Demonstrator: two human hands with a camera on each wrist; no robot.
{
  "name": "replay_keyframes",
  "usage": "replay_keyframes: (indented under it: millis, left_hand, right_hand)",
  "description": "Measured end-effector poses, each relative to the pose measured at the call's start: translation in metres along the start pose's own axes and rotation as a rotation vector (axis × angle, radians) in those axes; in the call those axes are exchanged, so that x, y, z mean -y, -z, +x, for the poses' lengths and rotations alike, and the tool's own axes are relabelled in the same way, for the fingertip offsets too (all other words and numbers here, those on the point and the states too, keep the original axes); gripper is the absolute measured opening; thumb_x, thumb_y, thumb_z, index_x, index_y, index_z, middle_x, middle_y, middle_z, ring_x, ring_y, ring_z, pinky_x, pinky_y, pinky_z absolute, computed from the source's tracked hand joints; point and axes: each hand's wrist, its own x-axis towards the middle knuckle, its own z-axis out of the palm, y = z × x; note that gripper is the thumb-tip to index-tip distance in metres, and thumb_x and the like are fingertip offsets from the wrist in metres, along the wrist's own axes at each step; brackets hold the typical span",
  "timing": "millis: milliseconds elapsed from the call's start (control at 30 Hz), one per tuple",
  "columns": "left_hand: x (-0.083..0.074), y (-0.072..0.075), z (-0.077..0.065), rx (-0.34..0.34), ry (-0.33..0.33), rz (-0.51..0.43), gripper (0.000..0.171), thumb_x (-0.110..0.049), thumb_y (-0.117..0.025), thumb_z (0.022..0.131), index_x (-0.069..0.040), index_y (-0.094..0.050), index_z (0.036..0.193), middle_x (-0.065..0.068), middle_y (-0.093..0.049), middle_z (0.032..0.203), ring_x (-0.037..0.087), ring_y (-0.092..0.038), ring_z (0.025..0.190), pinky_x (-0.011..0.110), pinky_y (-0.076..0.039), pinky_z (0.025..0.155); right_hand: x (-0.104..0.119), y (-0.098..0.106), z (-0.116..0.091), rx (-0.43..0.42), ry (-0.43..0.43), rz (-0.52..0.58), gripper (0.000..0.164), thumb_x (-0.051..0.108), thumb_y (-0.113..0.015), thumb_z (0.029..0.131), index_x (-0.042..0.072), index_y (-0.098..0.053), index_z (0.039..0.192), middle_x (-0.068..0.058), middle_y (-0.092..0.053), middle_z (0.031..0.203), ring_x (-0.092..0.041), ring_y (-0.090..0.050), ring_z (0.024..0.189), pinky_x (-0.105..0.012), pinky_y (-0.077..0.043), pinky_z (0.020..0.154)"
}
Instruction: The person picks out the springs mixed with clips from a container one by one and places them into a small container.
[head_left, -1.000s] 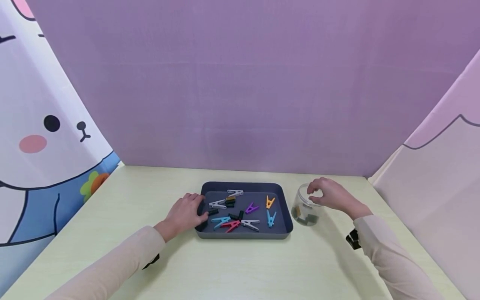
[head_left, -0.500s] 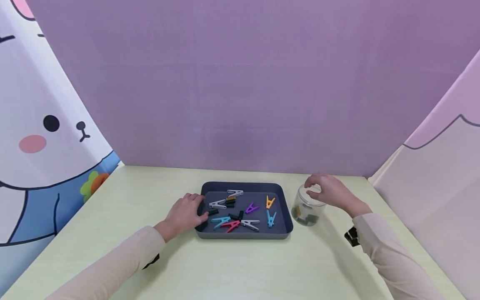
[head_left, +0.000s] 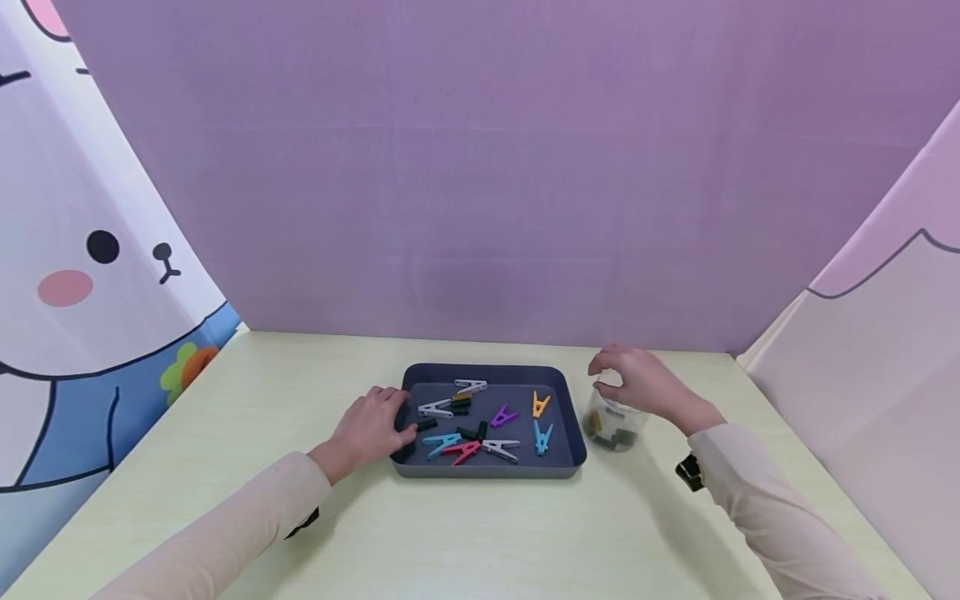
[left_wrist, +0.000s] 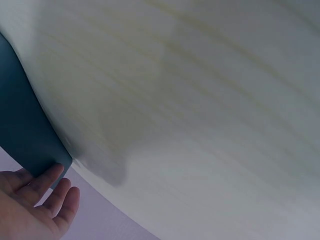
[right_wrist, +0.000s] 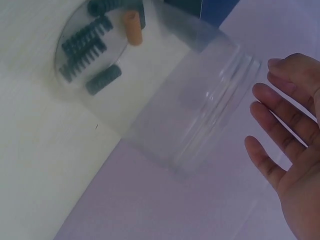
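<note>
Right hand (head_left: pixel 637 385) leftward, jar (head_left: pixel 615 427) part-hidden

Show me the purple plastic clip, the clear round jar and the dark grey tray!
Purple plastic clip (head_left: pixel 500 417): head view, its middle.
Clear round jar (right_wrist: pixel 162 92): right wrist view, side wall.
Dark grey tray (head_left: pixel 487 472): head view, near wall.

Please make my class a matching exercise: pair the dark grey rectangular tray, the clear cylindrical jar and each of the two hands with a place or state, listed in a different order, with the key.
Column one
1. Dark grey rectangular tray
2. Clear cylindrical jar
3. Left hand
4. Right hand

Column two
A. Close to the jar's mouth
B. Contains multicoloured clothespins
C. Stands on the pale table
D. Touches the tray's left end

Pairs: 1-B; 2-C; 3-D; 4-A
</note>
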Motion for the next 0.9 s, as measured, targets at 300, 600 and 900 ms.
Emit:
replay_keyframes:
  millis: [300,600,900]
  left_hand:
    - [0.0,0.0,0.0,-0.004,0.005,0.003,0.054,-0.043,-0.062,0.079,-0.006,-0.056,0.118,0.012,-0.06,0.117,0.029,-0.054,0.107,0.044,-0.047,0.088]
    - [-0.001,-0.001,0.0,-0.003,0.006,-0.005,0.054,-0.043,-0.062,0.079,-0.006,-0.056,0.118,0.013,-0.06,0.117,0.03,-0.053,0.108,0.045,-0.047,0.088]
    - [0.0,-0.001,-0.001,-0.005,0.003,0.001,0.054,-0.043,-0.061,0.079,-0.006,-0.056,0.118,0.012,-0.06,0.116,0.029,-0.053,0.107,0.044,-0.047,0.087]
  right_hand:
    - [0.022,-0.015,0.013,0.062,0.047,-0.029,0.016,0.012,-0.07,0.075,0.011,-0.068,0.091,0.001,-0.066,0.09,-0.017,-0.06,0.086,-0.037,-0.049,0.082]
    - [0.042,-0.034,0.022,0.153,0.108,-0.002,0.019,0.012,-0.07,0.076,0.013,-0.068,0.094,0.001,-0.066,0.093,-0.015,-0.059,0.087,-0.034,-0.05,0.077]
    - [0.061,-0.054,0.032,0.177,0.209,-0.029,0.013,0.014,-0.07,0.076,0.012,-0.067,0.088,0.0,-0.065,0.086,-0.013,-0.054,0.079,-0.029,-0.047,0.068]
